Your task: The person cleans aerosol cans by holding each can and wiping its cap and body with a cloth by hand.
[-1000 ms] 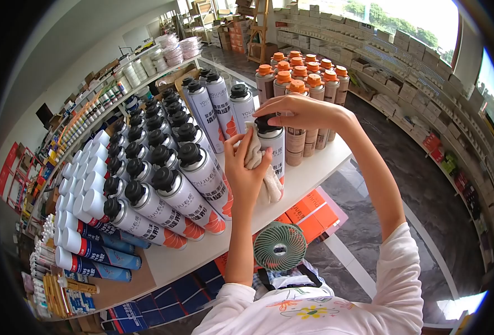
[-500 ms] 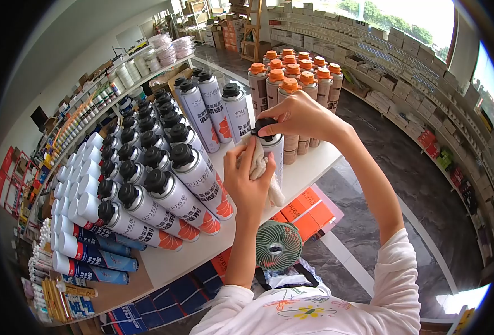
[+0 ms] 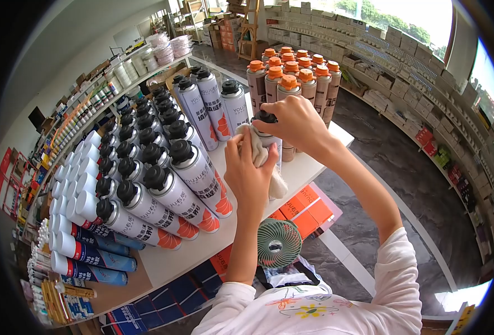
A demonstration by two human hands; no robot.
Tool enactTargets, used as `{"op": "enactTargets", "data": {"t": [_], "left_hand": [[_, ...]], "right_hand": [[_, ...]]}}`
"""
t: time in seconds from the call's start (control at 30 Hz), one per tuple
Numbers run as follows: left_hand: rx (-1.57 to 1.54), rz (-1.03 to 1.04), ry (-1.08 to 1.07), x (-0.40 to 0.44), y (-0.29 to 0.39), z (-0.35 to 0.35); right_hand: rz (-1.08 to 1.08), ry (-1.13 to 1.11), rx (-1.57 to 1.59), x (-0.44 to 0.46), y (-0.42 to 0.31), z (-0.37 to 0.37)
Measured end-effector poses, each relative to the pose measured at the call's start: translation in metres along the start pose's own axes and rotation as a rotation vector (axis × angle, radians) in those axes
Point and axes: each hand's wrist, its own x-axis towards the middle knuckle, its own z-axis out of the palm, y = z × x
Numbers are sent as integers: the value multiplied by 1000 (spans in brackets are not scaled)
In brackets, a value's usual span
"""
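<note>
A white spray can [image 3: 273, 146] with a black cap stands near the table's right part, partly hidden behind my hands. My right hand [image 3: 302, 124] has its fingers closed around the black cap at the top. My left hand [image 3: 251, 164] grips a cream cloth [image 3: 258, 149] and presses it to the can's upper side; the cloth's end hangs below. Just behind stands a similar black-capped can [image 3: 235, 109]. Brown cans with orange caps [image 3: 289, 84] are grouped beyond my right hand.
Rows of black-capped cans [image 3: 194, 173] fill the table's left half, with white-capped blue cans [image 3: 93, 254] beside them. A green fan [image 3: 279, 243] and orange boxes [image 3: 308, 206] sit below the table's [image 3: 213, 245] near edge. Stocked shelves [image 3: 414, 84] line the right wall.
My right hand has turned and its fingers have shifted around the cap. The cloth in my left hand has moved slightly along the can's side.
</note>
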Motion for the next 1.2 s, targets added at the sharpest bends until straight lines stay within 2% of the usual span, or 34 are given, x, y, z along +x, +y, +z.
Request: {"op": "enactTargets", "data": {"t": [0.03, 0.3, 0.43, 0.47, 0.5, 0.57, 0.63, 0.7, 0.73, 0.87, 0.93, 1.0, 1.03, 1.1, 1.2], "left_hand": [[-49, -60, -14, 2, -4, 0], [-21, -33, 3, -8, -9, 5], [-53, -7, -39, 6, -21, 3], [-133, -10, -90, 10, -27, 1], [-213, -14, -142, 14, -32, -1], [-286, -27, -179, 21, -36, -7], [-299, -34, -229, 22, -39, -10], [-314, -53, -231, 22, -41, -10], [-331, -67, -231, 22, -41, -10], [-280, -79, -169, 14, -32, -11], [-162, -91, -35, 4, -15, -10], [-66, -47, -12, -3, -6, -8], [31, 1, 9, -7, -2, -7], [-7, 31, 13, -10, 8, -2], [37, 116, 7, -11, 14, -4]], "right_hand": [[15, 15, 13, 1, -1, 0], [32, 1, 127, 3, 2, -3], [36, -189, 327, 11, 22, -25], [95, -464, 300, 20, 26, -37], [97, -459, 302, 23, 33, -35], [-67, -482, 339, 27, 52, -26], [-39, -569, 385, 35, 59, -23], [-24, -577, 626, 36, 69, -9], [-78, -567, 716, 36, 72, -1], [-110, -446, 758, 26, 73, 17], [-46, -381, 701, 18, 61, 14], [-3, -360, 651, 7, 50, 14], [42, -239, 641, 0, 44, 17], [86, -22, 592, -10, 30, 19], [147, 89, 616, -24, 20, 31]]}}
